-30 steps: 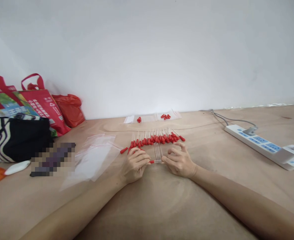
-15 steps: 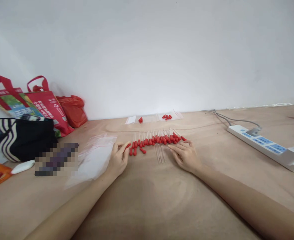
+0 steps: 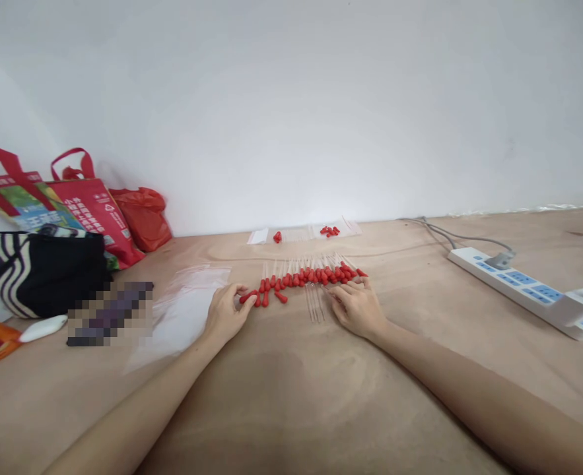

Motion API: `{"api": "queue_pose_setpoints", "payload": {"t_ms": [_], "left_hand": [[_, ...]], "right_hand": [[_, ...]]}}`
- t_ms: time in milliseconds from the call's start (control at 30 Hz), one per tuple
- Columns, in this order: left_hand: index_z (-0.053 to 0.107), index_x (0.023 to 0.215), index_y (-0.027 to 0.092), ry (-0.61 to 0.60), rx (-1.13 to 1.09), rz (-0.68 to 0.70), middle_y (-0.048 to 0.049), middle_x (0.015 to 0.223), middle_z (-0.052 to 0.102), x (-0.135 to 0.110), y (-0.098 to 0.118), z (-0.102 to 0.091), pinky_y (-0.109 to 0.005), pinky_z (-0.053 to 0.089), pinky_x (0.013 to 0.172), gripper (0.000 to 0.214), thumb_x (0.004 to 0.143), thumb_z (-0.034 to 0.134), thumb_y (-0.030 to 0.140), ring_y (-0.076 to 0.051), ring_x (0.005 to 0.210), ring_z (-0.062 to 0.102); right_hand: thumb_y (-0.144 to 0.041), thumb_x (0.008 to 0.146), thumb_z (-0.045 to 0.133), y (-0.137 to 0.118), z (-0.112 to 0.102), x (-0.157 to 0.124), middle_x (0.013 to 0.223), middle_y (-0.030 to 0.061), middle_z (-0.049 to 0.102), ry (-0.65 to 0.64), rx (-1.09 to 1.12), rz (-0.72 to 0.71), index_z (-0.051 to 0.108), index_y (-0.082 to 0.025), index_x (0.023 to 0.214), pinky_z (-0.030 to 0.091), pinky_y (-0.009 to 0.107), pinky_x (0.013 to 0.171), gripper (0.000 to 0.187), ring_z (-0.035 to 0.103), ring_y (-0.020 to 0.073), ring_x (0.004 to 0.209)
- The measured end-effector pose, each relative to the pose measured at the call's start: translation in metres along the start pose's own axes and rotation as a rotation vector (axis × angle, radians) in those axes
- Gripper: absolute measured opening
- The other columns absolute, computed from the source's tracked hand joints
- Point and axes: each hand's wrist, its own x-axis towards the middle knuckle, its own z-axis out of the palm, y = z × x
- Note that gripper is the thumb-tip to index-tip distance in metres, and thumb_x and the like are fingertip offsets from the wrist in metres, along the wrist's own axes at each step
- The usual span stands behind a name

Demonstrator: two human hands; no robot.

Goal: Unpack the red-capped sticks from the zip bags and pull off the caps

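A row of clear glass droppers with red rubber bulbs (image 3: pixel 311 276) lies on the wooden table (image 3: pixel 296 396). My left hand (image 3: pixel 226 313) rests at the row's left end, thumb and fingers pinched on one red bulb (image 3: pixel 246 297). My right hand (image 3: pixel 355 305) lies curled at the row's right end, fingertips touching the droppers there; what it grips I cannot make out. A few bare glass tubes (image 3: pixel 315 305) lie between the hands.
Clear zip bags (image 3: pixel 182 310) lie left of my left hand. Small bags with red bulbs (image 3: pixel 311 231) sit near the wall. A white power strip (image 3: pixel 529 290) is at right. Red shopping bags (image 3: pixel 83 204) and a striped black bag (image 3: pixel 38 270) stand at left.
Both hands let go of the dropper they held together and moved apart to the row's two ends. My left hand has pinched a red bulb.
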Motion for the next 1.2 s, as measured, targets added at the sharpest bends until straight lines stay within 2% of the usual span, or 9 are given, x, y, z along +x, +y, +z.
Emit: {"api": "queue_pose_setpoints", "payload": {"t_ms": [167,400,567,700,833,933,1033,1200], "left_hand": [[0.052,0.088,0.018,-0.048,-0.098,-0.061,-0.0053,0.087,0.061,-0.001,0.000,0.001,-0.033,0.048,0.071,0.029,0.073,0.049,0.041,-0.019,0.079,0.059],[0.052,0.086,0.016,-0.068,-0.246,-0.159,-0.0063,0.084,0.060,-0.003,0.005,-0.001,-0.030,0.051,0.061,0.029,0.072,0.047,0.041,-0.015,0.066,0.060],[0.052,0.081,0.015,-0.079,-0.346,-0.262,-0.0049,0.078,0.061,-0.001,0.004,0.000,-0.029,0.052,0.060,0.033,0.069,0.050,0.046,-0.015,0.065,0.060],[0.053,0.081,0.016,-0.075,-0.326,-0.251,-0.0035,0.074,0.061,-0.001,0.001,0.000,-0.028,0.051,0.061,0.031,0.069,0.050,0.045,-0.015,0.065,0.060],[0.053,0.083,0.016,-0.062,-0.221,-0.166,-0.0040,0.076,0.061,-0.003,-0.001,-0.001,-0.028,0.049,0.060,0.028,0.074,0.046,0.041,-0.015,0.065,0.059],[0.055,0.082,0.017,0.006,-0.059,0.024,-0.0052,0.080,0.060,-0.002,0.005,-0.003,-0.033,0.047,0.069,0.024,0.076,0.046,0.038,-0.019,0.077,0.056],[0.057,0.077,0.018,0.003,0.018,0.204,-0.0045,0.079,0.059,0.004,0.020,-0.002,-0.036,0.042,0.075,0.020,0.076,0.048,0.036,-0.020,0.081,0.053],[0.058,0.073,0.018,-0.120,0.076,0.306,-0.0036,0.077,0.056,0.024,0.054,0.016,-0.035,0.040,0.073,0.019,0.073,0.055,0.036,-0.020,0.078,0.051]], "right_hand": [[-0.028,0.080,0.045,-0.005,-0.003,0.000,0.069,0.0008,0.063,-0.061,0.055,-0.019,0.061,-0.020,0.082,0.022,0.034,0.080,0.018,0.050,0.0135,0.068],[-0.043,0.080,0.047,-0.007,-0.009,0.003,0.082,0.0033,0.064,-0.144,0.077,-0.036,0.060,-0.020,0.093,0.024,0.037,0.081,0.030,0.051,0.0157,0.077],[-0.050,0.078,0.047,-0.006,-0.009,0.002,0.087,0.0041,0.064,-0.170,0.096,-0.042,0.060,-0.021,0.097,0.025,0.038,0.082,0.037,0.052,0.0165,0.081],[-0.049,0.078,0.046,-0.006,-0.009,0.002,0.087,0.0052,0.064,-0.173,0.122,-0.031,0.060,-0.020,0.097,0.025,0.039,0.083,0.038,0.051,0.0171,0.081],[-0.047,0.080,0.045,-0.006,-0.010,0.003,0.085,0.0056,0.064,-0.164,0.133,-0.017,0.060,-0.019,0.094,0.025,0.039,0.083,0.035,0.051,0.0174,0.081],[-0.042,0.082,0.044,-0.005,-0.009,0.003,0.084,0.0049,0.064,-0.137,0.131,-0.006,0.061,-0.020,0.092,0.025,0.039,0.083,0.030,0.051,0.0171,0.080],[-0.038,0.083,0.043,-0.004,-0.007,0.002,0.082,0.0041,0.065,-0.109,0.126,0.015,0.061,-0.020,0.091,0.024,0.038,0.084,0.026,0.051,0.0165,0.079],[-0.036,0.082,0.044,-0.003,-0.005,0.001,0.082,0.0041,0.065,-0.074,0.125,0.056,0.061,-0.020,0.088,0.026,0.037,0.084,0.024,0.053,0.0164,0.079]]}}
